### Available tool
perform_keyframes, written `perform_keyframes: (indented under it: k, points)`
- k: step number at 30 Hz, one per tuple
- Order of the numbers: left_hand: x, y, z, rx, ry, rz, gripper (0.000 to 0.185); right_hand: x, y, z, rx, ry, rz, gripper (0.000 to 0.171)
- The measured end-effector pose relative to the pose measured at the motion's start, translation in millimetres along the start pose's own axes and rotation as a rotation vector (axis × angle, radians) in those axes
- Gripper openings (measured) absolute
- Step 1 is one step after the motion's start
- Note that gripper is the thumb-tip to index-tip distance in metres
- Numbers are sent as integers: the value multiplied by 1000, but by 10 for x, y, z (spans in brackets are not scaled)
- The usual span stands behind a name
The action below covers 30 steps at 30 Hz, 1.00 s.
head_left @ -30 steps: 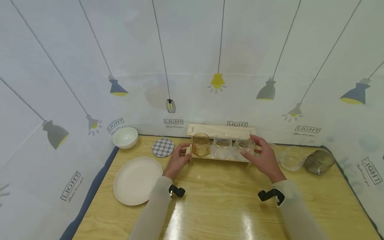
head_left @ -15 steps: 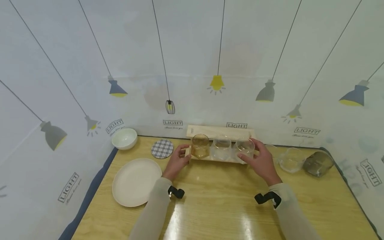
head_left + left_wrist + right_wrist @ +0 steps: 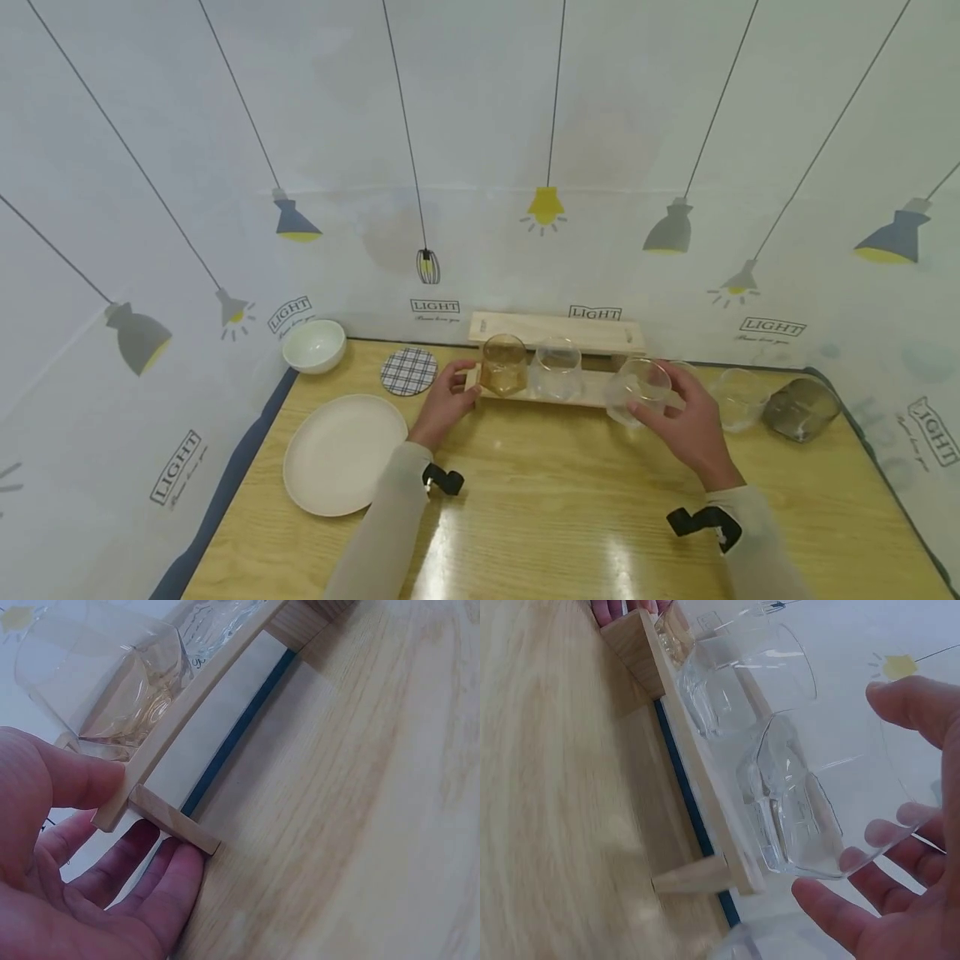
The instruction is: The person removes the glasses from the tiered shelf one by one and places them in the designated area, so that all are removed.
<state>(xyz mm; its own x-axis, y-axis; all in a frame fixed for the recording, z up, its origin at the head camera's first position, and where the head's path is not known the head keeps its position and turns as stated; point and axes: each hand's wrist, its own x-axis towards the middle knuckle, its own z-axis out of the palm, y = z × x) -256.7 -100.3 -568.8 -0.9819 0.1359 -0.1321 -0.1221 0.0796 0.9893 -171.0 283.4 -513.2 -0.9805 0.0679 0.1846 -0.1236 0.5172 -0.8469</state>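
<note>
My left hand [image 3: 446, 402] grips the left end of a low wooden rack [image 3: 595, 388]; in the left wrist view its thumb lies on the top rail [image 3: 176, 731] and its fingers curl by the end leg. On the rack stand an amber glass [image 3: 504, 367] at the left and a clear glass [image 3: 557, 371] beside it. With my right hand [image 3: 693, 425] I hold another clear glass [image 3: 636, 392] between thumb and fingers, at the rack's right end. In the right wrist view this glass [image 3: 795, 825] is close to the rail; contact cannot be told.
A clear glass [image 3: 738, 400] and a smoky grey glass [image 3: 801, 410] are at the right. A cream plate [image 3: 345, 454], a checked coaster [image 3: 408, 372] and a pale bowl [image 3: 314, 347] lie at the left. Behind the rack a wooden board [image 3: 555, 330] stands near the printed wall cloth.
My right hand has moved right and slightly towards me with the clear glass, away from the other two glasses. My left hand has stayed on the rack's left end.
</note>
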Motion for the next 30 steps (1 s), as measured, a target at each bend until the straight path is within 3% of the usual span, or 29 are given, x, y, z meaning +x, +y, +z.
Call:
perform_keyframes:
  k: [10, 30]
  points:
    - [11, -17, -1, -9, 2, -6, 47, -286, 263, -254, 9, 15, -10, 72]
    - [28, -9, -6, -5, 0, -12, 51, -496, 579, -474, -117, -72, 156, 81]
